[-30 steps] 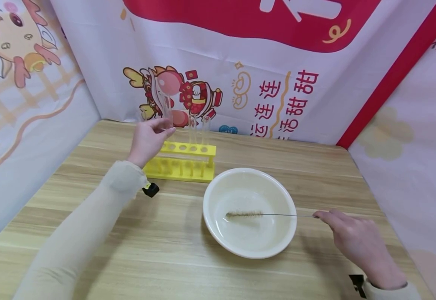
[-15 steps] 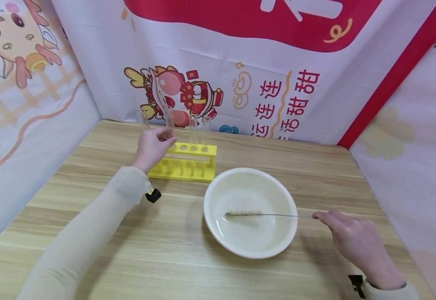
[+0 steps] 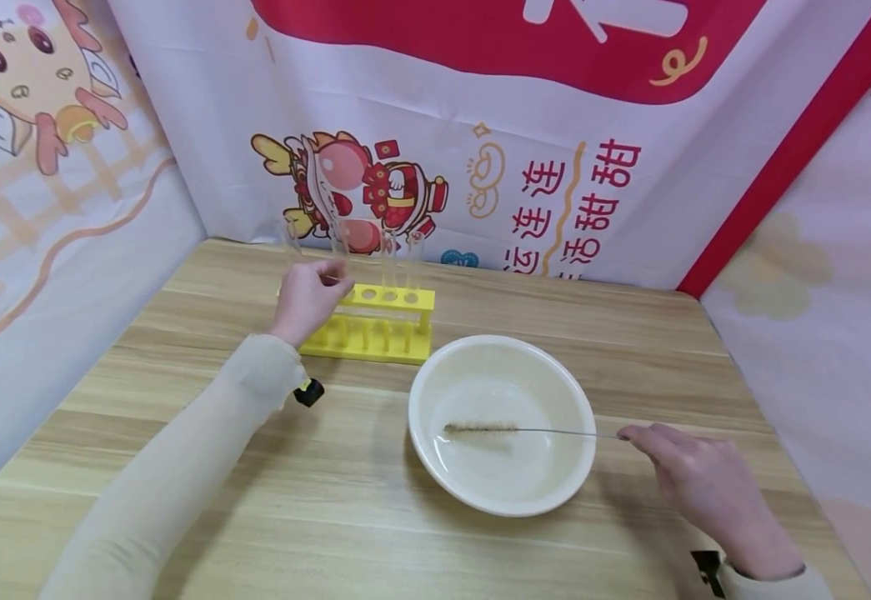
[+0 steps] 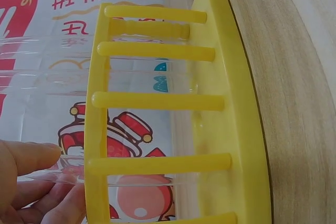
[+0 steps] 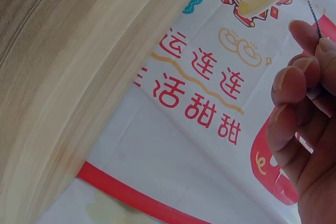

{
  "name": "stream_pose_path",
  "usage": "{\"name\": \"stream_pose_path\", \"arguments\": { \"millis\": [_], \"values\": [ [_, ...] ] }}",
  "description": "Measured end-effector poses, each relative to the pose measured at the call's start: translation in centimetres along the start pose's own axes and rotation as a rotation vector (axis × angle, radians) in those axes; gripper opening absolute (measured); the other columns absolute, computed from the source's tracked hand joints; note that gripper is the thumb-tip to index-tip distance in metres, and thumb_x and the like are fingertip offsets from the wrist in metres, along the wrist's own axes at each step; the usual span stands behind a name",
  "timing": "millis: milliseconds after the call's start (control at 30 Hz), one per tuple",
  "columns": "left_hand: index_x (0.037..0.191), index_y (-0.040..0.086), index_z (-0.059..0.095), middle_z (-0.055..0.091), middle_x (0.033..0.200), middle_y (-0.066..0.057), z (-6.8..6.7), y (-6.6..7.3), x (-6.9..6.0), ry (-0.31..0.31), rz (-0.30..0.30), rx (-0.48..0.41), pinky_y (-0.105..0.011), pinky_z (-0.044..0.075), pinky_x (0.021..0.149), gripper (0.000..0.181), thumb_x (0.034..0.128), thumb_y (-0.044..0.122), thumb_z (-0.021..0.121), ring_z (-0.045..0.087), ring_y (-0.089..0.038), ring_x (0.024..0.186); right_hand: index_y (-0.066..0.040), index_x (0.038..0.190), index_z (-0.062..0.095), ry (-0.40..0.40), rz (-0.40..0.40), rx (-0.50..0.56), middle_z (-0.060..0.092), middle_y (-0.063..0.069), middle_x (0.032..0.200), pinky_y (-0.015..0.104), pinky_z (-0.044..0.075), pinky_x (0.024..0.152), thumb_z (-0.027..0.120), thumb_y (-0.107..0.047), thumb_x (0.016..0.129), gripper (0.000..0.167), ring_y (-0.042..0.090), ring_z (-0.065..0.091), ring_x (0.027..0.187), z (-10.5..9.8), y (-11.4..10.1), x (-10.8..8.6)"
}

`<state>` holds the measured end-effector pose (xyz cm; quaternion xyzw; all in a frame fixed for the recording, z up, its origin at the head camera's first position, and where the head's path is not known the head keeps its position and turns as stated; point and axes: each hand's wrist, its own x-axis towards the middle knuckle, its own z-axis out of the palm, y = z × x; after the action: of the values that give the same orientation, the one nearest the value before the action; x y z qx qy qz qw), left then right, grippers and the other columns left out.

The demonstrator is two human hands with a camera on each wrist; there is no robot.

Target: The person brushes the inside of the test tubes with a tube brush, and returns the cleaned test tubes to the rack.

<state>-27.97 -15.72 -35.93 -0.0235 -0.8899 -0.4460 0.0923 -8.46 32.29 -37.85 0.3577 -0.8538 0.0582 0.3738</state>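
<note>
My left hand [image 3: 307, 298] pinches a clear glass test tube [image 3: 341, 243] that stands upright in a yellow test tube rack [image 3: 397, 357]. In the left wrist view, that tube's lower part [image 4: 142, 180] passes through the rack's upper bar, with the fingers [image 4: 37, 157] just above it. Away to the right, my right hand [image 3: 713, 487] pinches the thin wire handle [image 3: 566, 432] of a test tube brush. The brush's bristle head [image 3: 480, 427] lies inside a cream bowl [image 3: 506, 508]. In the right wrist view, thumb and fingertip [image 5: 304, 36] meet on the twisted wire.
Other clear tubes [image 3: 389, 260] stand in the rack, one [image 3: 290, 237] at its left end behind my hand. Bowl and rack sit close together on a wooden table [image 3: 315, 500]. Printed cloth walls [image 3: 450, 125] enclose the back and sides.
My left hand and its tube have gone down into the rack, now sitting lower at the upper bar. My right hand and the brush have shifted slightly left.
</note>
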Motion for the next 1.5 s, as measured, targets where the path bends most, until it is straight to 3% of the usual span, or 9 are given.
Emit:
{"name": "stream_pose_path", "arguments": {
  "millis": [300, 433, 567, 667, 833, 1000, 1200, 1367, 1500],
  "values": [
    [0.132, 0.004, 0.062, 0.067, 0.123, -0.014, -0.3, 0.1, -0.3, -0.007, 0.009, -0.010, -0.041, 0.054, 0.089, 0.041, 0.0946, 0.018, 0.069, 0.064, -0.027, 0.106, -0.015, 0.097, 0.074, -0.056, 0.003, 0.011, 0.063, -0.006, 0.070, 0.026, 0.033, 0.032, 0.036, -0.026, 0.107, 0.041, 0.011, 0.054, 0.045, 0.6, -0.7, 0.7],
    [0.140, 0.003, 0.055, 0.062, 0.129, -0.014, -0.9, 0.7, -1.1, -0.017, 0.041, 0.061, -0.042, 0.055, 0.087, 0.050, 0.0948, 0.019, 0.069, 0.064, -0.028, 0.106, -0.015, 0.097, 0.075, -0.029, -0.002, 0.019, 0.059, -0.005, 0.066, 0.025, 0.030, 0.032, 0.036, -0.024, 0.107, 0.041, 0.011, 0.049, 0.042, 0.9, -1.1, 1.2],
    [0.143, 0.001, 0.050, 0.062, 0.121, -0.015, -1.7, 1.9, -2.6, 0.026, 0.116, 0.186, -0.042, 0.056, 0.079, 0.054, 0.0953, 0.019, 0.069, 0.065, -0.028, 0.096, -0.014, 0.096, 0.075, 0.024, -0.013, 0.039, 0.058, -0.006, 0.065, 0.025, 0.030, 0.032, 0.041, -0.028, 0.107, 0.039, 0.010, 0.049, 0.041, 1.0, -1.4, 1.7],
    [0.139, 0.000, 0.054, 0.065, 0.111, -0.015, -1.9, 2.9, -3.8, 0.066, 0.210, 0.238, -0.042, 0.055, 0.074, 0.049, 0.0959, 0.019, 0.068, 0.064, -0.028, 0.089, -0.013, 0.095, 0.074, 0.036, 0.003, 0.035, 0.066, -0.006, 0.070, 0.027, 0.036, 0.033, 0.044, -0.032, 0.107, 0.038, 0.012, 0.056, 0.045, 0.8, -1.7, 2.0],
    [0.137, 0.001, 0.057, 0.067, 0.109, -0.012, -1.4, 4.4, -4.8, -0.006, 0.286, 0.171, -0.038, 0.057, 0.075, 0.045, 0.0976, 0.021, 0.065, 0.065, -0.026, 0.091, -0.011, 0.088, 0.069, 0.041, 0.039, 0.012, 0.068, -0.004, 0.071, 0.031, 0.038, 0.033, 0.044, -0.037, 0.106, 0.040, 0.014, 0.056, 0.044, 0.4, -1.9, 2.1],
    [0.141, 0.003, 0.053, 0.061, 0.129, -0.012, -0.4, 4.9, -4.7, -0.065, 0.212, 0.045, -0.038, 0.057, 0.086, 0.051, 0.0964, 0.023, 0.067, 0.063, -0.027, 0.107, -0.010, 0.083, 0.069, 0.055, 0.037, -0.010, 0.066, -0.002, 0.068, 0.032, 0.036, 0.033, 0.045, -0.036, 0.106, 0.042, 0.017, 0.054, 0.042, 0.0, -2.1, 2.1],
    [0.150, 0.010, 0.043, 0.051, 0.145, -0.008, 1.4, 4.5, -2.8, -0.119, 0.117, -0.059, -0.040, 0.052, 0.095, 0.062, 0.0960, 0.026, 0.068, 0.054, -0.028, 0.124, -0.013, 0.085, 0.072, -0.022, 0.042, -0.036, 0.065, -0.004, 0.067, 0.031, 0.041, 0.035, 0.041, -0.034, 0.107, 0.043, 0.017, 0.057, 0.046, -0.8, -2.2, 1.5],
    [0.152, 0.018, 0.040, 0.053, 0.141, -0.006, 2.8, 4.1, -1.4, -0.170, 0.060, -0.101, -0.040, 0.053, 0.094, 0.062, 0.0968, 0.026, 0.066, 0.054, -0.027, 0.124, -0.012, 0.086, 0.071, -0.071, 0.044, -0.041, 0.060, -0.006, 0.064, 0.027, 0.035, 0.033, 0.037, -0.028, 0.107, 0.044, 0.014, 0.051, 0.043, -0.9, -2.0, 0.8],
    [0.149, 0.019, 0.045, 0.058, 0.132, -0.007, 3.6, 4.0, -0.7, -0.185, 0.065, -0.124, -0.039, 0.054, 0.092, 0.055, 0.0980, 0.019, 0.064, 0.057, -0.024, 0.118, -0.012, 0.089, 0.071, -0.065, 0.033, -0.051, 0.061, -0.006, 0.065, 0.026, 0.029, 0.031, 0.032, -0.022, 0.107, 0.044, 0.011, 0.046, 0.039, -0.8, -1.8, 0.3]
  ]
}}
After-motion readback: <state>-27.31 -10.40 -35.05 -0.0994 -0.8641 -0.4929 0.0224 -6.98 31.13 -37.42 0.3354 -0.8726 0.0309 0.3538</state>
